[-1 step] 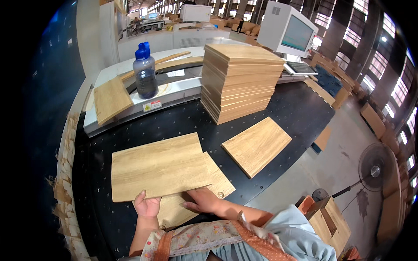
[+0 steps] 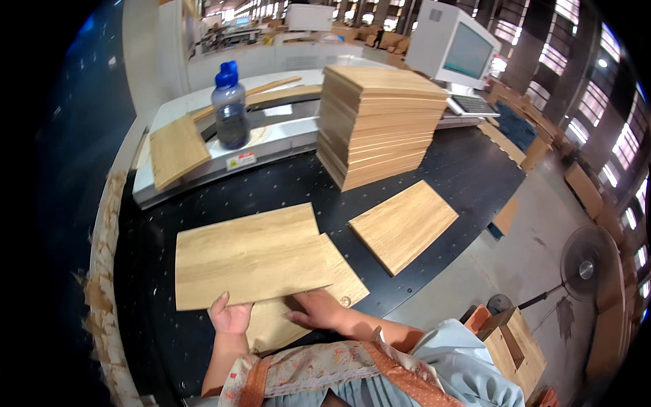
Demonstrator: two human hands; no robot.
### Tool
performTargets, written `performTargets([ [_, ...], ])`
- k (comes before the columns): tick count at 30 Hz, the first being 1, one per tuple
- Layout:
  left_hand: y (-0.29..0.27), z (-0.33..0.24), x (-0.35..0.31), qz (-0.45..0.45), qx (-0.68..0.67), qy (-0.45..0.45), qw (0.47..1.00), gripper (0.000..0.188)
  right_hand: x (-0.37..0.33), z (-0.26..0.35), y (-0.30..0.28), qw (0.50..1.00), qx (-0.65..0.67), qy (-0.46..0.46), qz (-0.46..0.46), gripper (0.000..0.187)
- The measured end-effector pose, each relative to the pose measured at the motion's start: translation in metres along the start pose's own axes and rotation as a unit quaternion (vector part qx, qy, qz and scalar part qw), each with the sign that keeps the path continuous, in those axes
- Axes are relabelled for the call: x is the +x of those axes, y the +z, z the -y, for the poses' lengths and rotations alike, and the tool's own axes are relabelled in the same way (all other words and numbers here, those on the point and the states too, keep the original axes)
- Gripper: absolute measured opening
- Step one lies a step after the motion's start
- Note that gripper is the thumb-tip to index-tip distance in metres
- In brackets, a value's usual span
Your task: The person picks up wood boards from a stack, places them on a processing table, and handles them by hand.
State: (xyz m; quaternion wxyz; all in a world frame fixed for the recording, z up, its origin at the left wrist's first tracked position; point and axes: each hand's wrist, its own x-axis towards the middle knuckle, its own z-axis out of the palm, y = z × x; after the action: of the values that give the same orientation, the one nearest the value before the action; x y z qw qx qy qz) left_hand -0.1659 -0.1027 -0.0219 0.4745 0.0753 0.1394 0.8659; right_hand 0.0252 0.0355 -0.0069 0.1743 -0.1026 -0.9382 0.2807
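A wood-grain board (image 2: pixel 247 258) is held tilted over a second board (image 2: pixel 344 271), which lies partly hidden beneath it on the black table. With its thumb on top and its fingers underneath, my left hand (image 2: pixel 230 317) grips the upper board's near edge. My right hand (image 2: pixel 320 309) reaches below that same edge, above the lower board. Its thumb shows, stretched to the left, but the other fingertips are hidden by the upper board. Near its wrist, a round fitting (image 2: pixel 345 301) sits in the lower board's corner.
Another board (image 2: pixel 405 227) lies flat at right, before a tall stack of boards (image 2: pixel 380 129). A blue-capped bottle (image 2: pixel 230 108) and a loose board (image 2: pixel 178 150) rest on the white machine ledge. A monitor (image 2: pixel 453 47), keyboard (image 2: pixel 472 104) and standing fan (image 2: pixel 584 270) are at right.
The whole view has shifted very slightly. Both hands and the boards otherwise keep the same places relative to each other.
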Motion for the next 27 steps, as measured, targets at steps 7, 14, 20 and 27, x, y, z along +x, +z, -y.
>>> performTargets([
  [7,-0.002,0.0,-0.001,0.001,-0.013,-0.016,1.0,0.062,0.002,0.012,-0.011,0.999,0.003,0.024,0.045,0.055],
  [14,-0.015,-0.003,-0.003,0.003,-0.039,-0.027,0.999,0.06,0.003,0.018,-0.018,0.984,-0.022,-0.12,0.13,0.081],
  [20,-0.005,0.0,0.001,-0.003,-0.043,-0.033,0.999,0.058,0.001,0.018,-0.019,0.964,-0.093,-0.131,0.211,0.086],
  [27,0.011,0.003,-0.005,-0.042,-0.036,-0.015,0.998,0.056,0.003,0.02,-0.01,0.963,-0.118,-0.139,0.197,0.082],
])
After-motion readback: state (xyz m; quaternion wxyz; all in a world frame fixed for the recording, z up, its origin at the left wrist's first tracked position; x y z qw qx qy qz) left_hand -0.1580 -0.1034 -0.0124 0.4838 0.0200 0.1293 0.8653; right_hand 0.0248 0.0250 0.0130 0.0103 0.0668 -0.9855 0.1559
